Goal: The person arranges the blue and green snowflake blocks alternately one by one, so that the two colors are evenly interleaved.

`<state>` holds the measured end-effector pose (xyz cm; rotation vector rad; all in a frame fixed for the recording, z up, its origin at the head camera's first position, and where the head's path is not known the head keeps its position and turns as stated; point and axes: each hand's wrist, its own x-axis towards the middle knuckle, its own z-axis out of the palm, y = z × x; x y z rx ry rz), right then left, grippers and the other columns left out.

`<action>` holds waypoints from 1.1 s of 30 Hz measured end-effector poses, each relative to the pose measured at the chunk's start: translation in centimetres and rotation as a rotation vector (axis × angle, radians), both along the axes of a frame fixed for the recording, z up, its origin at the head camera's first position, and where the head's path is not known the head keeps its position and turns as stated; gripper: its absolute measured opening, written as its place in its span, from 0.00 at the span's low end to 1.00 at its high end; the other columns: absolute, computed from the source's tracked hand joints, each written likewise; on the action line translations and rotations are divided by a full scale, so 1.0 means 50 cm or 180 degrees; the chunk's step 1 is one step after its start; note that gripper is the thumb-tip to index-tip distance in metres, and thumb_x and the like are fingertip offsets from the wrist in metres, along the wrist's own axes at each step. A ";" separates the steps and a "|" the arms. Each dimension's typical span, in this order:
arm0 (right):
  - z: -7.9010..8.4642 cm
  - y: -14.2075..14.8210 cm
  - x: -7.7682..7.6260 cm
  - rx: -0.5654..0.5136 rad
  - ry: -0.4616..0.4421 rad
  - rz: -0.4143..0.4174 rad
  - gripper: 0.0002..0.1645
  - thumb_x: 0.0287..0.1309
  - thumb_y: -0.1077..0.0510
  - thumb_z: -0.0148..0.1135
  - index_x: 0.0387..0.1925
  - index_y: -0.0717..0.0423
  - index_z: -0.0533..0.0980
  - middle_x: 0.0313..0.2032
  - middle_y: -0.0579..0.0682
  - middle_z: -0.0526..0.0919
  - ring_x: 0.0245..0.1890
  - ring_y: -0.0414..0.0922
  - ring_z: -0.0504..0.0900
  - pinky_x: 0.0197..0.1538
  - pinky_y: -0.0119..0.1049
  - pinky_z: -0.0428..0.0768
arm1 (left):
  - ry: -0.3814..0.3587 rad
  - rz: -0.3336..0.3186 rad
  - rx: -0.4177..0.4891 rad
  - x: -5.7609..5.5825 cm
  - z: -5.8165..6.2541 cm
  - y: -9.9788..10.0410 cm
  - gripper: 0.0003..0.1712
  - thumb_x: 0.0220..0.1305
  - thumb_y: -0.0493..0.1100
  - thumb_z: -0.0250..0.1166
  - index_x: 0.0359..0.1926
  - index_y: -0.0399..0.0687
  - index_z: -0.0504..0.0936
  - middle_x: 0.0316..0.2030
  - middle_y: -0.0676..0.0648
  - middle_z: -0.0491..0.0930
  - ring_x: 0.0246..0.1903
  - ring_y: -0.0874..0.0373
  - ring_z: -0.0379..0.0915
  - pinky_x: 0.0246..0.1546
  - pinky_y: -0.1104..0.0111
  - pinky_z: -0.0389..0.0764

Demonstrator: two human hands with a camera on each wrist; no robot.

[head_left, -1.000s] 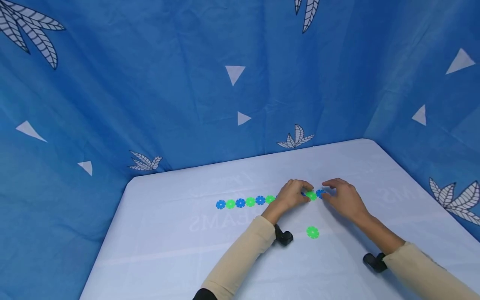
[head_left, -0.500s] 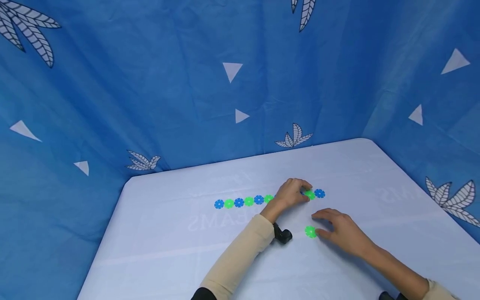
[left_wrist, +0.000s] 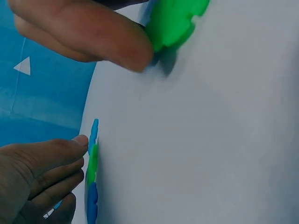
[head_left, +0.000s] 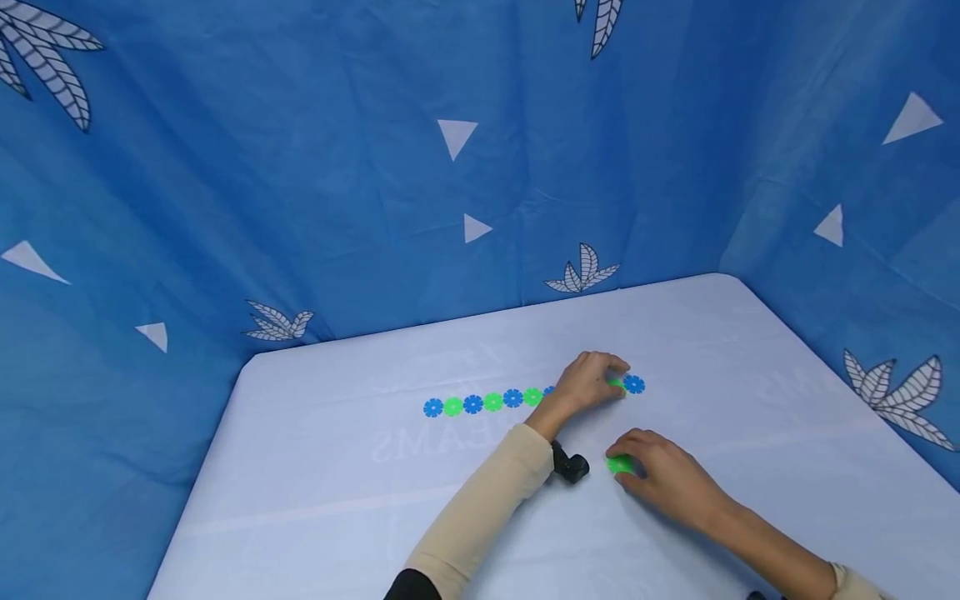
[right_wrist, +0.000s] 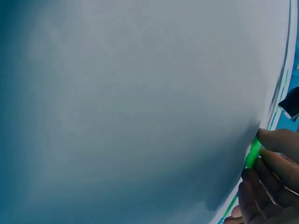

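Observation:
A row of blue and green notched interlocking discs (head_left: 472, 404) lies across the white table, colours alternating. My left hand (head_left: 588, 382) covers part of it. Its thumb and index finger grip the edges of a green disc near the right end, beside the last blue disc (head_left: 634, 384). Nearer to me, my right hand (head_left: 667, 475) pinches a separate green disc (head_left: 619, 464) between thumb and fingers. This disc shows large in the left wrist view (left_wrist: 173, 21), with a shadow under it. In the right wrist view the fingertips hold the green disc (right_wrist: 253, 154) edge-on.
The white table (head_left: 337, 483) has rounded back corners and faint lettering. Blue curtains (head_left: 375, 167) with white leaves and triangles rise behind and beside it. A black wrist-worn device (head_left: 572, 467) sticks out by the left sleeve (head_left: 480, 500).
My right hand has moved from the blue disc at the row's end back toward me and taken hold of the loose green disc. The left hand stays at the row.

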<state>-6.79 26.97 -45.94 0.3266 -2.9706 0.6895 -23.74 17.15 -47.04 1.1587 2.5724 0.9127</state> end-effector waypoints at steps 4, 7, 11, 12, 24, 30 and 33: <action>0.002 -0.004 0.002 0.0058 -0.0001 -0.0033 0.17 0.43 0.61 0.78 0.38 0.50 0.84 0.40 0.38 0.79 0.43 0.42 0.80 0.47 0.43 0.81 | 0.0017 -0.0009 0.0011 -0.001 0.001 0.005 0.21 0.59 0.42 0.73 0.54 0.50 0.85 0.53 0.55 0.82 0.57 0.64 0.73 0.59 0.75 0.68; 0.004 -0.006 0.005 0.0065 -0.0006 -0.0002 0.16 0.43 0.62 0.78 0.38 0.51 0.83 0.40 0.38 0.78 0.42 0.42 0.80 0.46 0.43 0.81 | 0.0012 -0.0016 0.0028 -0.002 0.003 0.007 0.21 0.59 0.42 0.73 0.54 0.49 0.85 0.52 0.55 0.83 0.57 0.64 0.73 0.58 0.76 0.69; 0.009 -0.007 0.008 0.0068 0.0007 0.0074 0.16 0.43 0.63 0.78 0.38 0.53 0.84 0.40 0.40 0.79 0.43 0.44 0.80 0.46 0.43 0.81 | 0.0014 -0.0018 0.0037 -0.001 0.005 0.009 0.20 0.58 0.42 0.73 0.53 0.49 0.85 0.52 0.55 0.83 0.57 0.65 0.73 0.58 0.76 0.69; 0.010 -0.007 0.009 0.0074 -0.0008 0.0086 0.16 0.43 0.63 0.78 0.38 0.53 0.84 0.41 0.40 0.79 0.44 0.44 0.80 0.47 0.43 0.81 | 0.0016 -0.0018 0.0031 -0.001 0.005 0.010 0.20 0.58 0.42 0.73 0.53 0.49 0.85 0.52 0.55 0.83 0.57 0.65 0.73 0.58 0.76 0.69; 0.023 0.001 0.011 0.0041 -0.0161 0.0056 0.18 0.42 0.65 0.77 0.40 0.57 0.84 0.41 0.44 0.81 0.44 0.47 0.80 0.46 0.44 0.81 | 0.0030 0.0029 -0.0039 0.006 0.002 0.023 0.19 0.60 0.42 0.72 0.53 0.52 0.86 0.52 0.57 0.83 0.57 0.65 0.72 0.58 0.76 0.69; 0.025 0.040 -0.015 -0.0140 -0.0005 -0.0310 0.18 0.44 0.67 0.75 0.42 0.63 0.83 0.42 0.52 0.83 0.44 0.51 0.82 0.46 0.49 0.81 | 0.0070 0.0026 -0.0068 0.007 -0.004 0.030 0.18 0.60 0.41 0.72 0.53 0.52 0.86 0.52 0.57 0.83 0.56 0.66 0.73 0.56 0.76 0.70; 0.027 0.065 -0.038 -0.0256 0.0097 -0.0537 0.18 0.46 0.68 0.73 0.42 0.68 0.83 0.42 0.59 0.83 0.42 0.54 0.83 0.43 0.51 0.82 | 0.0084 0.0022 -0.0085 0.008 -0.005 0.034 0.18 0.60 0.42 0.72 0.53 0.52 0.86 0.51 0.57 0.83 0.55 0.66 0.74 0.55 0.77 0.71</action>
